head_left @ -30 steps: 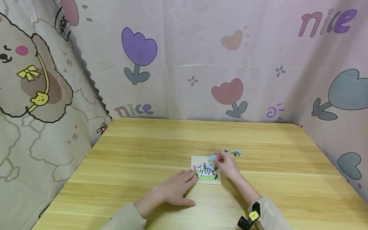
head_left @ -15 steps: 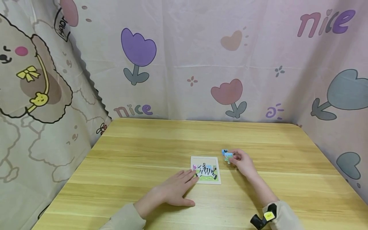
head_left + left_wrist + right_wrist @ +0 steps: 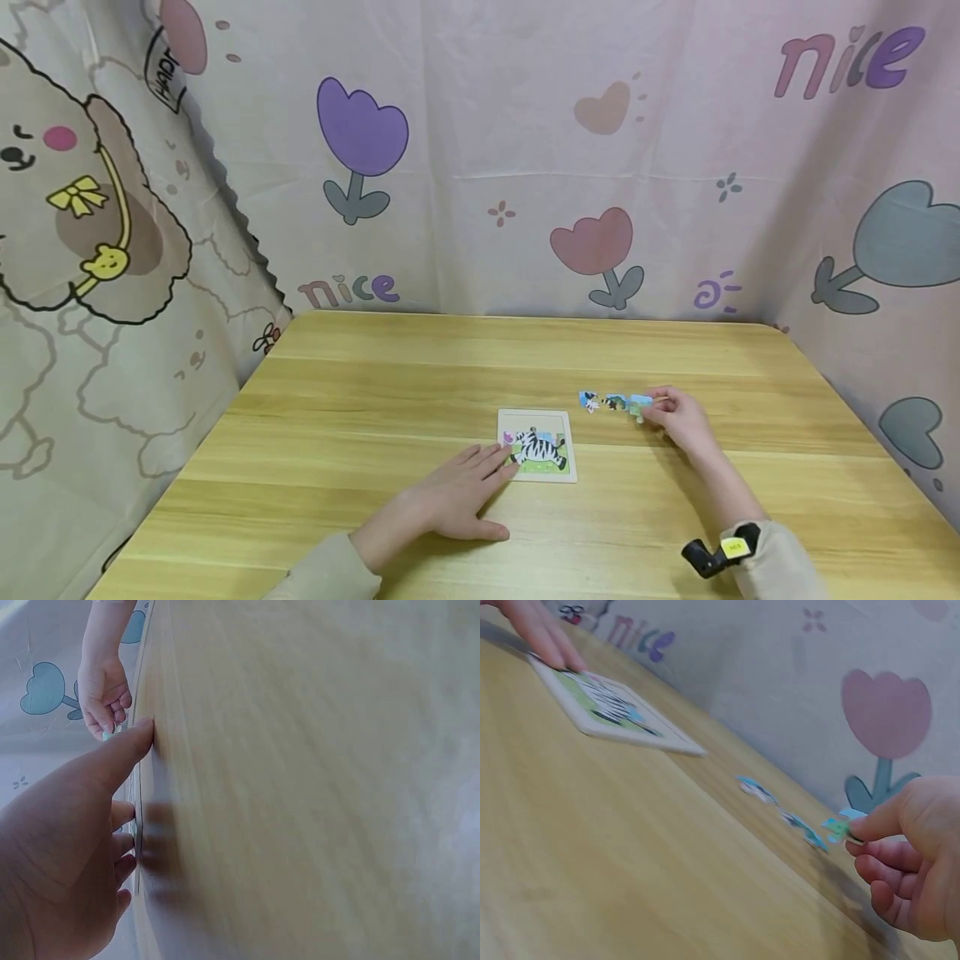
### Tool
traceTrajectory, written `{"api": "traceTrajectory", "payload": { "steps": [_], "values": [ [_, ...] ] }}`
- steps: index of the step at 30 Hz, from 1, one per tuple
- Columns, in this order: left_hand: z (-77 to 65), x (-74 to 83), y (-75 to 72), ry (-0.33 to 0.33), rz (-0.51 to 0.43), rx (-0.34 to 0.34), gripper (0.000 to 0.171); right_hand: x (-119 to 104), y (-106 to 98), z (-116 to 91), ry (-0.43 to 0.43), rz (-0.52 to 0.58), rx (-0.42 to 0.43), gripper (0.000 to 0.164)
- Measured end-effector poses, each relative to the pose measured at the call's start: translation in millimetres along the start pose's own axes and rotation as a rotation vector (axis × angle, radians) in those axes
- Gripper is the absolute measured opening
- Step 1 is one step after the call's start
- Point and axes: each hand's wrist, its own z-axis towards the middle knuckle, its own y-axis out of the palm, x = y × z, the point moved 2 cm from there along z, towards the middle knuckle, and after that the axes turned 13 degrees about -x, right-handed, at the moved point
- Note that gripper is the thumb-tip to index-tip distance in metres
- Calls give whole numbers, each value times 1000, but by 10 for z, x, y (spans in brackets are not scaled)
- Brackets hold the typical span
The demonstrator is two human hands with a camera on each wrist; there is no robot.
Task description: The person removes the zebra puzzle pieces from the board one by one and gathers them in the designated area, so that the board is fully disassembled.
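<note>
The puzzle board (image 3: 535, 419) lies flat. It has a white edge, and a zebra with black and white stripes shows on green grass in its lower part. The top part is plain and pale. The left hand (image 3: 465, 492) rests its fingers on the board's left side. The right hand (image 3: 682, 423) pinches a blue and green piece (image 3: 638, 403). Just beside it lie a blue and dark green piece (image 3: 617, 403) and a blue, black and white piece (image 3: 589, 402).
</note>
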Motion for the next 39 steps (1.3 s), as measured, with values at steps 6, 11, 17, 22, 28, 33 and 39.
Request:
{"api": "traceTrajectory", "payload": {
  "steps": [6,11,17,22,28,33,39],
  "values": [
    [8,-4,21,9,4,10,84,113,-170,44,35,-59,-29,38],
    [12,-5,27,12,2,11,84,129,-238,74,65,-162,-44,38],
    [20,-10,33,11,-4,8,83,104,-241,145,63,-302,-37,38],
    [12,0,17,4,-1,0,84,86,-211,189,61,-370,-36,36],
    [7,0,2,1,-2,2,83,86,-187,199,49,-402,-46,34],
    [-7,8,-16,0,-12,-3,83,104,-166,208,31,-420,-41,32],
    [-7,9,-12,0,-17,-3,83,101,-151,204,28,-428,-33,31]
  ]
}}
